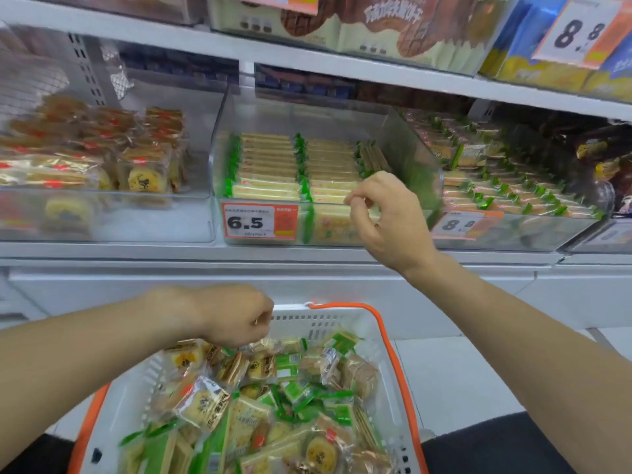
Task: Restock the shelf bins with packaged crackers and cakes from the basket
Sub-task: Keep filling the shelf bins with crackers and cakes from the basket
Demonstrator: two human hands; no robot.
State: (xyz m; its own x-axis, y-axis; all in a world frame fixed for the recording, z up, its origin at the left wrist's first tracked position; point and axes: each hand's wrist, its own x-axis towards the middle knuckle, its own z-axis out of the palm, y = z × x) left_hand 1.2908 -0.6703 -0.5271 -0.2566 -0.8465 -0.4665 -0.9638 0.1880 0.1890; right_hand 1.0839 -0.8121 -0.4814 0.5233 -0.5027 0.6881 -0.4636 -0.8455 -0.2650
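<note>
Two hands: left hand point(236, 316) low, right hand point(386, 217) raised.

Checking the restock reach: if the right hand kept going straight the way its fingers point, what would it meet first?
Probably the green-edged cracker packs at the front of the clear middle bin. The right hand hovers at its front edge, fingertips already about level with them; depth is unclear.

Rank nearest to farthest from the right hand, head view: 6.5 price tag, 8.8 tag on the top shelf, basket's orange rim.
From the right hand:
1. 6.5 price tag, just to its left on the middle bin front.
2. Basket's orange rim, below it.
3. 8.8 tag, far up on the top shelf, right.
</note>
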